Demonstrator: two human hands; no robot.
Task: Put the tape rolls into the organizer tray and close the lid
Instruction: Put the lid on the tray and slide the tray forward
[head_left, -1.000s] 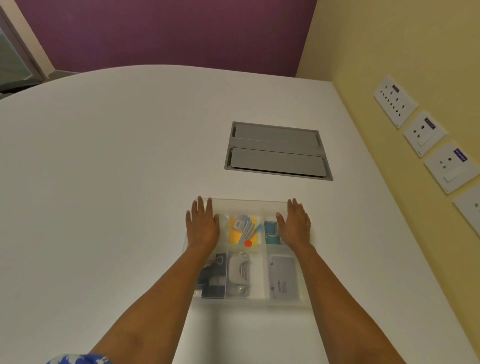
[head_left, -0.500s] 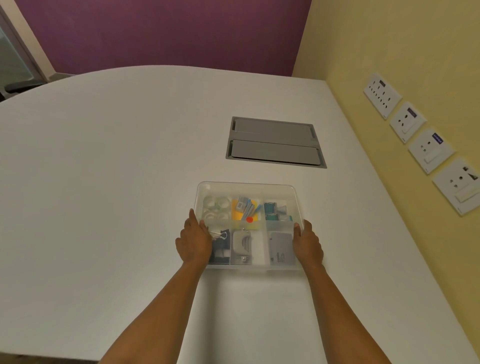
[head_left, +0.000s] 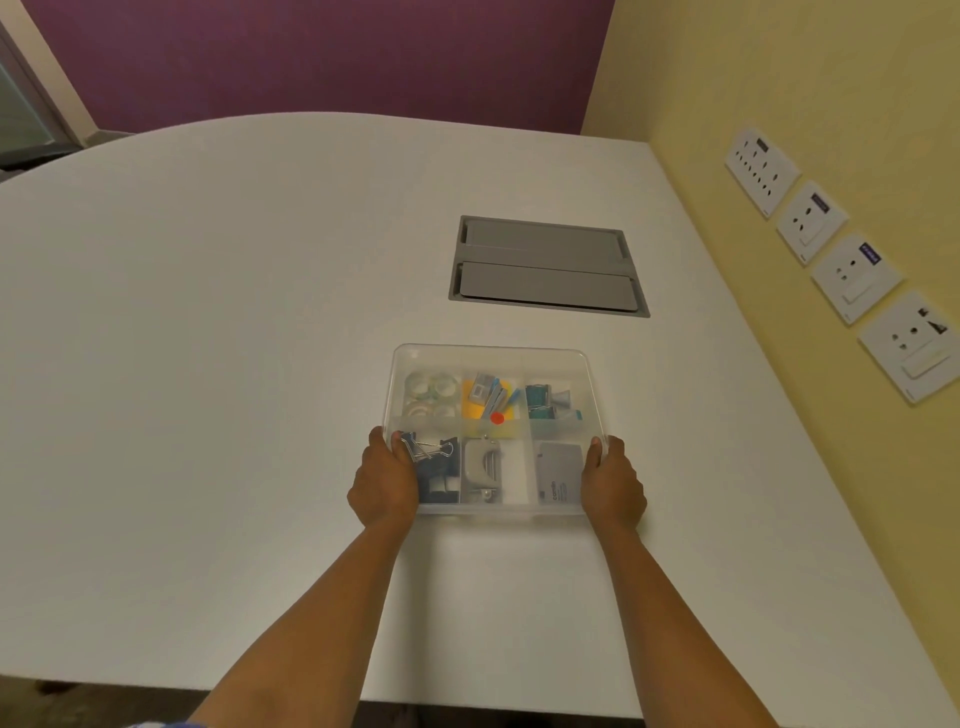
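Two hands clamp the clear plastic organizer tray (head_left: 496, 358): my left hand (head_left: 383, 480) and right hand (head_left: 613, 480) curl round its near corners. Clear tape rolls (head_left: 430, 395) sit just beyond my left fingertips. I'd press both sides evenly, seating the translucent lid.

Clear plastic organizer tray (head_left: 592, 374), matt table (head_left: 234, 312)

You see a white desk (head_left: 208, 338) with a grey panel (head_left: 545, 265) in it. The organizer tray (head_left: 493, 351) is clear, holding see-through tape rolls (head_left: 431, 395), a yellow pad (head_left: 475, 410), a red dot (head_left: 497, 418) and black clips (head_left: 431, 457).
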